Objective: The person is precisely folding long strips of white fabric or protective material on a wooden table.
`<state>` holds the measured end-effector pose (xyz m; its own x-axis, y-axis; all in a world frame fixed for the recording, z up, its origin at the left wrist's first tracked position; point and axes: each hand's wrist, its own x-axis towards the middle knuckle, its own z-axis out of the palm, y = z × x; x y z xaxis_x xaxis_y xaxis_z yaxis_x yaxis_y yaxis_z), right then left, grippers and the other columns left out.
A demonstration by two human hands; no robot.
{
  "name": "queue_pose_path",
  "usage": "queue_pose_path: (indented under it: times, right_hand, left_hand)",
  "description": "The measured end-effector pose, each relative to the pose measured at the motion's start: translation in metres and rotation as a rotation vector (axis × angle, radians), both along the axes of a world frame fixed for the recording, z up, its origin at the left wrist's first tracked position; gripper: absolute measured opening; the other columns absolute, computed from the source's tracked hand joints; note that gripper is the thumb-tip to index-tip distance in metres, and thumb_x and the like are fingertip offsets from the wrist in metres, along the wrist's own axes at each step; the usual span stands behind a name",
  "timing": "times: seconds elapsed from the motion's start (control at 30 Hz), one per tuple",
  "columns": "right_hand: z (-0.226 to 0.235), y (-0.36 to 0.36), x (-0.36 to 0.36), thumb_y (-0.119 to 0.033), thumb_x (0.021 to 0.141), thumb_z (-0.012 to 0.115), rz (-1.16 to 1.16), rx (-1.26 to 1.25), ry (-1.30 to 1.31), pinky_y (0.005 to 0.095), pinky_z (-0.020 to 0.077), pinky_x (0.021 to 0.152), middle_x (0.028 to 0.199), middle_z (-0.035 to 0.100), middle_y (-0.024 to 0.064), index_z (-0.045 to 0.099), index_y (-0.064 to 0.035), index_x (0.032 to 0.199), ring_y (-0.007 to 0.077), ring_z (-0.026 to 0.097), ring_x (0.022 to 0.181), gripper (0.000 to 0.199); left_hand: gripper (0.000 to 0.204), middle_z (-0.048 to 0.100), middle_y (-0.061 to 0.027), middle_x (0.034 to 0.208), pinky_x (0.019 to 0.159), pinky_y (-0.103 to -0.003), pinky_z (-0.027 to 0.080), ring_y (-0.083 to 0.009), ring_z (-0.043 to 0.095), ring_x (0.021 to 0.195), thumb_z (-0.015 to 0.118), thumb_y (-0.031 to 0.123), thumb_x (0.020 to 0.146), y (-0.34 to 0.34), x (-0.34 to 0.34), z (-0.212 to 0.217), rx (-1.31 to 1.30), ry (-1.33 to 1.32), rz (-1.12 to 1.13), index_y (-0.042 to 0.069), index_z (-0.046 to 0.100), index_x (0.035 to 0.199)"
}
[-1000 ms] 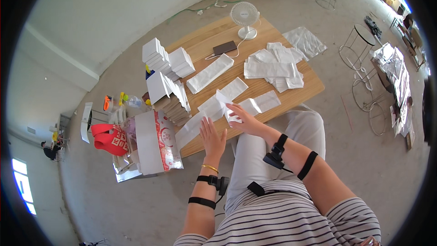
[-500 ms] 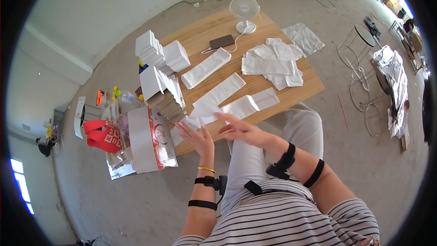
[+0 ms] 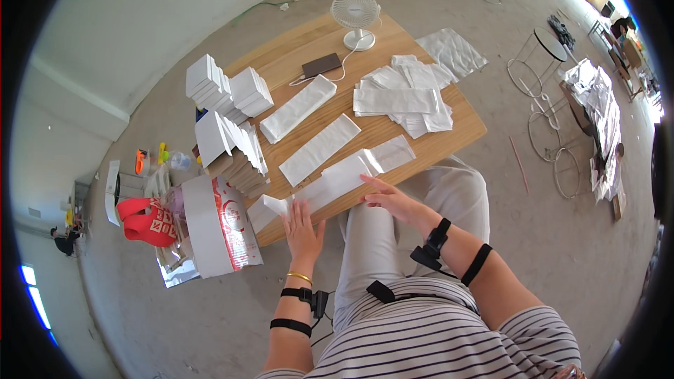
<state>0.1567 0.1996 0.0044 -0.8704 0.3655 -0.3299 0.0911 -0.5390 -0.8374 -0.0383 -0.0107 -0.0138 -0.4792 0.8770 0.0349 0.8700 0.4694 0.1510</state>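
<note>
Along the table's front edge lies a long, thin white film strip [image 3: 330,186], with a shiny crease and a raised fold near its left end. My left hand [image 3: 303,233] has its fingers stretched out, the tips at the strip's near edge. Farther right, my right hand [image 3: 393,202] is held open by the same strip, index finger pointing left; whether it touches the strip is hard to tell. Just behind lies a flat white pouch [image 3: 320,149], and beyond it a thicker stack of white pouches [image 3: 298,109].
A loose pile of white pouches [image 3: 404,102] covers the table's right side. Stacks of white cards [image 3: 230,144] stand at the left. Toward the back are a dark power bank [image 3: 321,65] and a white fan [image 3: 356,14]. A carton [image 3: 210,228] and red bag [image 3: 147,221] sit beside the table's left end.
The white film that was lifted and blurred by my hands now lies along the front edge. My left hand has lowered with fingers flatter; my right hand has moved slightly right.
</note>
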Motion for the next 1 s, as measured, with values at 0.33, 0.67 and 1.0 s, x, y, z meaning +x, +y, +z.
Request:
queue_pose_path:
  times: [0.33, 0.67, 1.0]
  right_hand:
    - [-0.009, 0.003, 0.002, -0.015, 0.099, 0.053, -0.049, -0.034, -0.029, 0.0309, 0.0432, 0.096, 0.12, 0.062, 0.0041, 0.036, -0.01, 0.151, 0.0134, 0.058, 0.11, 0.055]
    - [-0.01, 0.011, 0.0, -0.018, 0.098, 0.054, -0.105, -0.058, -0.058, 0.0295, 0.0445, 0.093, 0.116, 0.062, 0.0053, 0.034, -0.0075, 0.152, 0.0133, 0.061, 0.105, 0.058]
    - [0.001, 0.057, 0.027, -0.009, 0.087, 0.066, -0.387, 0.614, -0.422, 0.0292, 0.0481, 0.076, 0.092, 0.061, 0.0048, 0.063, -0.005, 0.11, 0.0156, 0.059, 0.081, 0.023]
  left_hand:
    - [0.068, 0.028, -0.0191, 0.157, 0.12, -0.055, 0.01, -0.0323, 0.024, 0.147, 0.049, 0.041, 0.098, 0.005, -0.001, 0.002, -0.005, 0.055, -0.002, 0.001, 0.031, 0.15]
    - [0.069, 0.028, -0.0184, 0.158, 0.12, -0.056, 0.011, -0.0321, 0.025, 0.147, 0.048, 0.042, 0.099, 0.013, -0.006, 0.004, -0.037, 0.071, 0.011, 0.001, 0.029, 0.151]
    - [0.079, 0.021, -0.0226, 0.159, 0.12, -0.054, 0.012, -0.0383, 0.018, 0.149, 0.053, 0.043, 0.096, 0.09, 0.04, 0.037, 0.156, -0.107, -0.262, -0.006, 0.023, 0.151]
